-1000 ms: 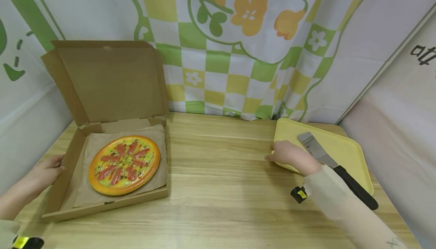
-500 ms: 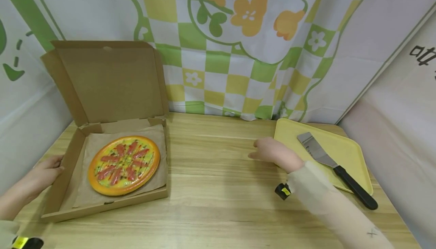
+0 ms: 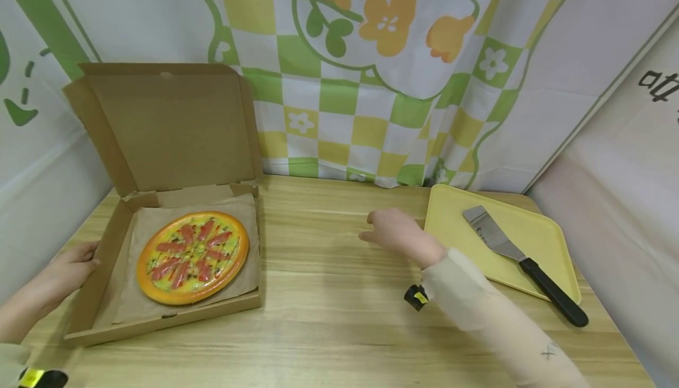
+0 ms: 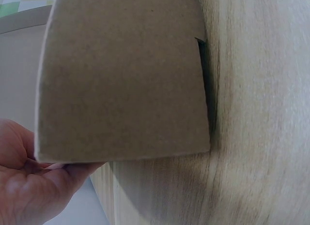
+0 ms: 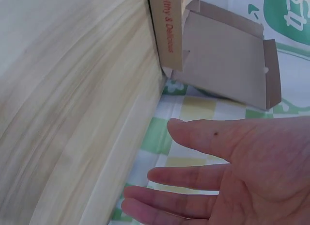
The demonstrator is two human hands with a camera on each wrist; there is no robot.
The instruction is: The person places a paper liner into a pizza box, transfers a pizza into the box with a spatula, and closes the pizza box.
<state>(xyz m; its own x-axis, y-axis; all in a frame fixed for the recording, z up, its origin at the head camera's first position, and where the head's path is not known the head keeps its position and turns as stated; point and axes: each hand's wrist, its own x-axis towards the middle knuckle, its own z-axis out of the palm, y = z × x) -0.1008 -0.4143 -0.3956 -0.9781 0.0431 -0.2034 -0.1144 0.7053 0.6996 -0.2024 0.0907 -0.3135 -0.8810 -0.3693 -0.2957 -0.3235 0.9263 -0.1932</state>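
My left hand (image 3: pixel 63 273) rests against the outer left wall of an open cardboard pizza box (image 3: pixel 217 308). In the left wrist view the box's wall (image 4: pixel 121 79) hides the fingertips. Inside the box, a round pizza (image 3: pixel 193 258) with red strips and an orange crust lies on brown paper (image 3: pixel 241 214). My right hand (image 3: pixel 400 232) hovers over the table between the box and a yellow tray (image 3: pixel 541 232), holding nothing. The right wrist view shows that hand's fingers (image 5: pixel 169 198) loosely extended and the thumb apart from them. A spatula (image 3: pixel 554 291) with a metal blade and black handle lies across the tray.
The box's lid (image 3: pixel 175 128) stands raised at the back left. Behind the wooden table (image 3: pixel 329 329) hangs a green and yellow checked curtain (image 3: pixel 339 96). Pale fabric closes off the left and right sides. The spatula's handle overhangs the tray's right front edge.
My right hand has left the yellow tray's left edge and moved left over the table. My left hand, the pizza box and the spatula have stayed put.
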